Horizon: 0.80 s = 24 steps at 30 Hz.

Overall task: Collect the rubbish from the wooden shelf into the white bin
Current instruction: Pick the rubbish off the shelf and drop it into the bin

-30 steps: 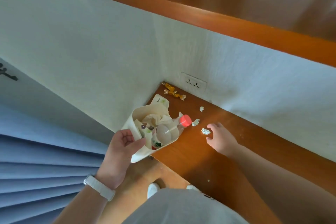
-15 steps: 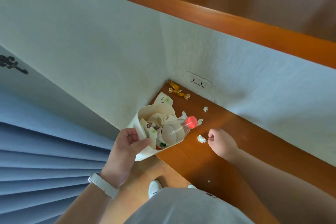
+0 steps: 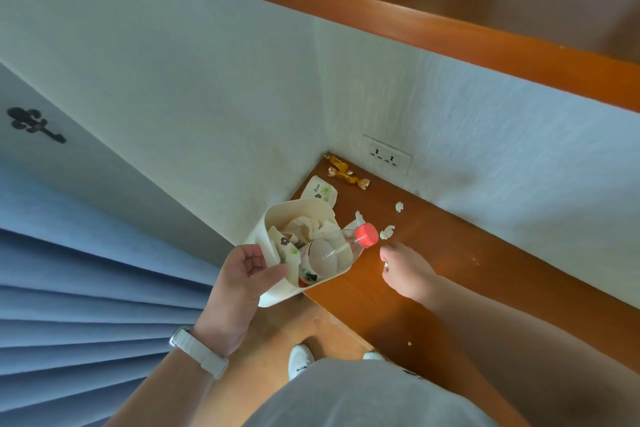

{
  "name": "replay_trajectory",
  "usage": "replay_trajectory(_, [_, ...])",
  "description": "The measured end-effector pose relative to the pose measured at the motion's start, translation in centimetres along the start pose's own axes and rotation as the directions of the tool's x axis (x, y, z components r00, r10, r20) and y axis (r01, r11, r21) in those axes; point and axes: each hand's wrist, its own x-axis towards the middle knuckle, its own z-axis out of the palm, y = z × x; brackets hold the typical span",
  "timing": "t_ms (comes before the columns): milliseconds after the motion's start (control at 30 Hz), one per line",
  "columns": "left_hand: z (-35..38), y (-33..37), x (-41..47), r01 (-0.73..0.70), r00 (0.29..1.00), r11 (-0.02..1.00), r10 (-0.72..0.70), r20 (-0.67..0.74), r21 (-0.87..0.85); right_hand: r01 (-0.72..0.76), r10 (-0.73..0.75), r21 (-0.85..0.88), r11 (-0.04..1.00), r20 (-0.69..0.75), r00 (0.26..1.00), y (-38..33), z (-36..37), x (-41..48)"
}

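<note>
Paper scrap (image 3: 385,265) off the wooden shelf (image 3: 450,274)
My right hand (image 3: 407,272) now pinches it; my left hand (image 3: 242,282) still grips the white bin (image 3: 272,298).

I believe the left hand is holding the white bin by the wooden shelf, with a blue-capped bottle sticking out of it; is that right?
Not quite: the head view shows the cap on the bottle is red, not blue. Otherwise yes: the left hand holds the white bin by the wooden shelf, with the bottle sticking out of it.
</note>
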Motion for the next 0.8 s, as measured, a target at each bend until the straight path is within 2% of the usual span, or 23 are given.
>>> replay_trajectory(67, [-0.2, 0.1, 0.0, -0.015, 1.000, 1.000, 0.015, 0.001, -0.021, -0.037, 0.037, 0.048, 0.998, 0.005, 0.999, -0.1, -0.9, 0.2])
replay_trajectory(167, [-0.5, 0.3, 0.1, -0.023, 1.000, 0.999, 0.024, 0.011, -0.029, -0.076, 0.090, 0.253, 0.965, -0.044, 0.995, -1.1, -4.4, 1.0])
replay_trajectory(267, [-0.7, 0.4, 0.4, -0.023, 0.999, 0.999, 0.024, 0.022, -0.049, -0.094, 0.184, 0.577, 0.811, -0.099, 0.978, -3.4, -10.0, 1.5])
replay_trajectory(333, [-0.7, 0.4, 0.7, -0.018, 0.999, 0.998, 0.020, 0.030, -0.059, 0.030, 0.125, 0.698, 0.715, -0.170, 0.978, -5.3, -13.7, 1.3])
replay_trajectory(433, [-0.6, 0.4, 1.1, -0.018, 0.998, 0.997, 0.022, 0.056, -0.075, 0.225, -0.091, 0.729, 0.647, -0.219, 0.971, -8.1, -18.2, 0.1])
replay_trajectory(533, [-0.3, 0.5, 1.4, -0.019, 0.996, 0.996, 0.027, 0.084, -0.088, 0.290, -0.260, 0.723, 0.628, -0.156, 0.953, -10.4, -19.8, -0.8])
replay_trajectory(700, [-0.3, 0.5, 1.5, -0.013, 0.994, 0.995, 0.023, 0.107, -0.099, 0.296, -0.315, 0.683, 0.668, -0.102, 0.944, -11.2, -19.0, -0.4])
replay_trajectory(800, [-0.6, 0.1, 1.6, -0.006, 0.995, 0.995, 0.016, 0.096, -0.096, 0.300, -0.266, 0.653, 0.695, -0.154, 0.952, -9.5, -18.1, 0.9])
